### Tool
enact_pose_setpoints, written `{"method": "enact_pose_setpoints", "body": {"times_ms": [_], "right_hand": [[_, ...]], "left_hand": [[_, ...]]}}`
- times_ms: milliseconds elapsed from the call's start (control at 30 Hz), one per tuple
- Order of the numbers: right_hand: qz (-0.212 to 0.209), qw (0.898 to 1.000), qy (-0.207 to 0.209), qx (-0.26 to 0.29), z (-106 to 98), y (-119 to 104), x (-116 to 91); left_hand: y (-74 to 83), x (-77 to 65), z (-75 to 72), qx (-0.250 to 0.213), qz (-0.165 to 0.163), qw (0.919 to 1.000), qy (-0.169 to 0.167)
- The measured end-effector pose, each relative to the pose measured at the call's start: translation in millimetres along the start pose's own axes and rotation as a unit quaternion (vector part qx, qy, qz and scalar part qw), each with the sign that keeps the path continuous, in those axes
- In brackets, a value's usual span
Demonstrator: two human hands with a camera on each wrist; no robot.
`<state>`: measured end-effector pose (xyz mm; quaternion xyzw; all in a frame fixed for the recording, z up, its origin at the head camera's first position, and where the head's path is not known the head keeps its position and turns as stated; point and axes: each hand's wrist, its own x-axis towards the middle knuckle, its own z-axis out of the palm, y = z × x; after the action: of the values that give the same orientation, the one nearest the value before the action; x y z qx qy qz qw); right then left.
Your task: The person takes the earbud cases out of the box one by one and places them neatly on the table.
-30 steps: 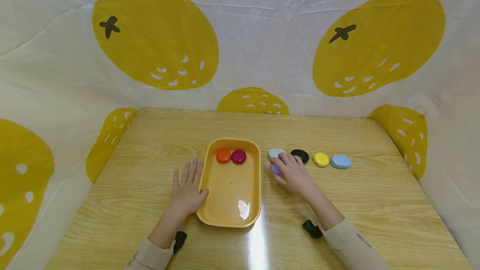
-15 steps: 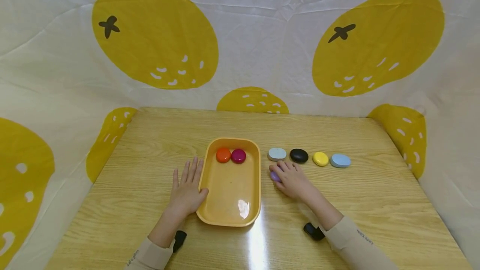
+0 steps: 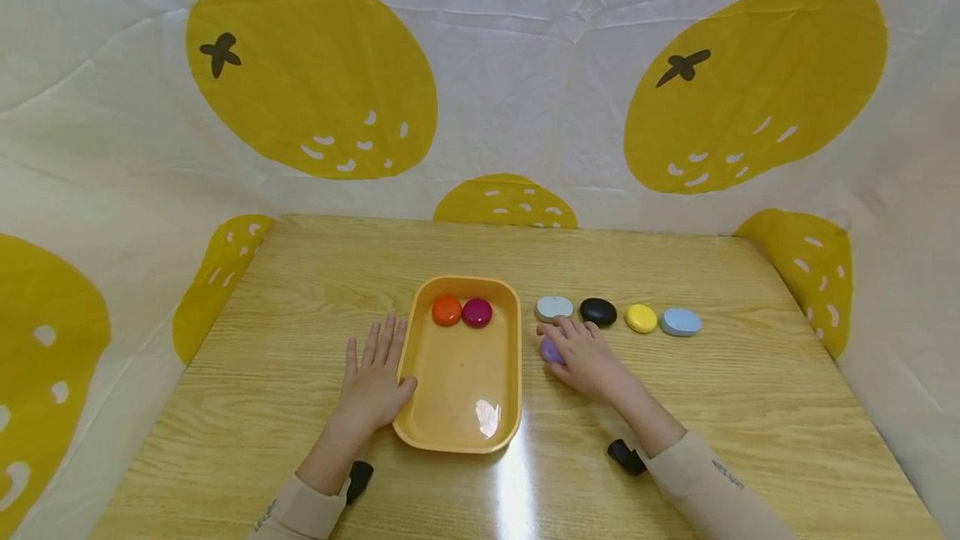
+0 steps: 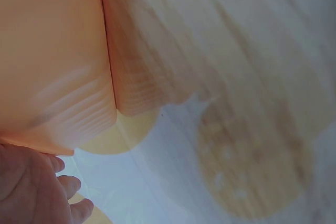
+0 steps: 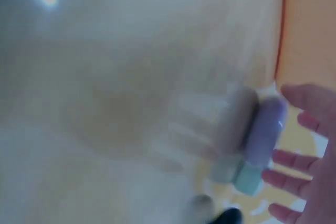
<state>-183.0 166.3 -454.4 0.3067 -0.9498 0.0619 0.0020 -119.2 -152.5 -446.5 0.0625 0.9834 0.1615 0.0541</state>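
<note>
My left hand point(image 3: 372, 394) lies beside the left wall of the orange-yellow tray point(image 3: 457, 443), its fingers straight and its thumb on the rim. Inside the tray, an orange disc-like piece point(image 3: 447, 311) and a magenta one point(image 3: 477, 313) sit side by side at the far end. My right hand point(image 3: 588, 361) is over a smooth purple rounded piece point(image 3: 552, 350) on the table, partly covering it. In the right wrist view the purple piece point(image 5: 266, 131) rests on the table, with the thumb and loosely extended fingers point(image 5: 292, 160) around its near side; contact is hard to tell.
Beyond the right hand, a row holds a pale blue-green oval piece point(image 3: 554, 308), a black one point(image 3: 598, 312), a yellow round one point(image 3: 641, 318) and a blue oval one point(image 3: 681, 322). A white cloth point(image 3: 525, 90) with yellow fruit prints encloses the wooden table point(image 3: 315, 273).
The right hand and the purple piece have shifted slightly toward the person, away from the pale oval piece. The fingers have since lifted a little. The left hand and tray stay still.
</note>
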Motion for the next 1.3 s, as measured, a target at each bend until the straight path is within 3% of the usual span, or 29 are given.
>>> {"method": "enact_pose_setpoints", "body": {"times_ms": [200,433,700,1033,1300], "right_hand": [[-0.004,0.999,0.049,0.019,-22.8,-9.7,22.1],[-0.028,0.999,0.046,-0.008,-36.3,-33.8,50.6],[-0.069,0.995,0.06,-0.038,-24.5,-55.1,75.5],[-0.066,0.995,0.041,-0.058,-4.9,-66.0,92.6],[-0.039,0.994,0.03,-0.099,9.1,-70.0,97.5]], "left_hand": [[0.3,-1.0,-0.5,0.006,0.002,1.0,0.006],[-0.4,-1.4,1.3,0.005,0.005,0.9999,0.014],[-2.6,-0.3,4.2,0.01,0.004,0.9998,0.017],[-1.6,-0.6,3.6,0.014,0.004,0.9997,0.018],[-1.2,-0.7,3.6,0.015,0.001,0.9998,0.013]]}}
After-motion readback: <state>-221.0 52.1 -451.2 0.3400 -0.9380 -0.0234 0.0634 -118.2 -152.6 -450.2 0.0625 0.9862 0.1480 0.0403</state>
